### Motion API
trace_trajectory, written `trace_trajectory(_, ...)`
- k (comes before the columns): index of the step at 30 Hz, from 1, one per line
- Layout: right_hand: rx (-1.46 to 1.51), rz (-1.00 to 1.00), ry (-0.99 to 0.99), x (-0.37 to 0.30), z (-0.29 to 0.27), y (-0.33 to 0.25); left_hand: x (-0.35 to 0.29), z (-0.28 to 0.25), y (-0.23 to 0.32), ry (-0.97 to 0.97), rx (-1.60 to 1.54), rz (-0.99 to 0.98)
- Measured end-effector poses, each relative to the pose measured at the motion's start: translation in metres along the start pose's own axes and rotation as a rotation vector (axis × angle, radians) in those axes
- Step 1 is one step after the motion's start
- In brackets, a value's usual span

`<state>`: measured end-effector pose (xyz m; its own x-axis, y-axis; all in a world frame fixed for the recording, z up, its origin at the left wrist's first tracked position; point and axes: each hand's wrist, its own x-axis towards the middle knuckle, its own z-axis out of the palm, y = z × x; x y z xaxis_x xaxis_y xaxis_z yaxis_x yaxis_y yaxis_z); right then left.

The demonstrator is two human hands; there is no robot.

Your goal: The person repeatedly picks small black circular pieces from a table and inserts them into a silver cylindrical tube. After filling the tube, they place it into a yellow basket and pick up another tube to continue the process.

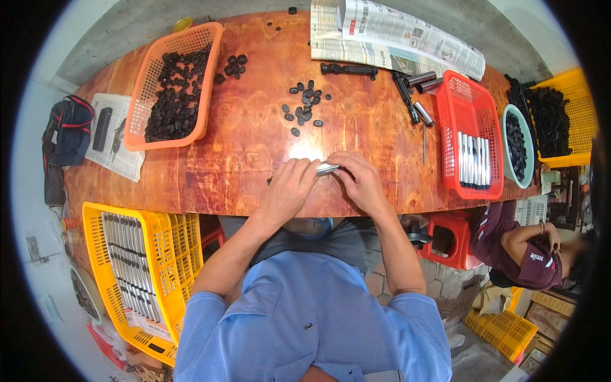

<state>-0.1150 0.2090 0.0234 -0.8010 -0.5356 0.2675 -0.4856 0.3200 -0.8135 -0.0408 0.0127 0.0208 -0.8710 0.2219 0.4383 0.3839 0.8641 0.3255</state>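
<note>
My left hand [291, 190] and my right hand [360, 183] are both closed around a shiny metal tube [326, 169], held just above the table's near edge. Its middle shows between them; my fingers hide most of both ends. Something small and black juts out by my left hand, perhaps the tube's dark end. Farther back on the table, several black oval caps [307, 102] lie in a loose cluster. An orange basket [214, 76] of small black pieces stands at the left, and a red basket [449, 172] at the right holds several silver tubes with black ends.
The wooden table [248, 159] also carries newspaper [407, 38], loose tubes [423, 113], a thin rod [424, 143] and a pale green bowl [507, 143] of black parts. A yellow crate [184, 248] of finished-looking tubes stands at left. Another person [519, 245] sits at right.
</note>
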Motion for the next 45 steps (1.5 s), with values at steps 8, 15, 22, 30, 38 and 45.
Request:
trace_trajectory(8, -0.046, -0.069, 0.027, -0.005, 0.002, 0.005, 0.003, -0.007, 0.003, -0.097, 0.0, -0.082)
trace_trajectory(15, -0.073, 0.021, -0.015, 0.004, -0.003, -0.005, 0.004, -0.006, -0.005, -0.05, -0.076, -0.081)
trace_trajectory(22, -0.461, 0.158, 0.193, 0.048, 0.032, -0.008, 0.01, -0.013, -0.005, -0.098, -0.031, -0.008)
trace_trajectory(30, -0.55, 0.211, 0.191, 0.051, 0.045, 0.007, 0.016, -0.014, -0.015, -0.14, -0.17, -0.062)
trace_trajectory(38, -0.551, 0.204, 0.171, 0.051, 0.043, 0.005, 0.014, -0.014, -0.013, -0.165, -0.167, -0.084)
trace_trajectory(45, -0.585, 0.237, 0.127, 0.051, 0.043, 0.0, 0.008, -0.002, -0.02, -0.129, -0.168, -0.043)
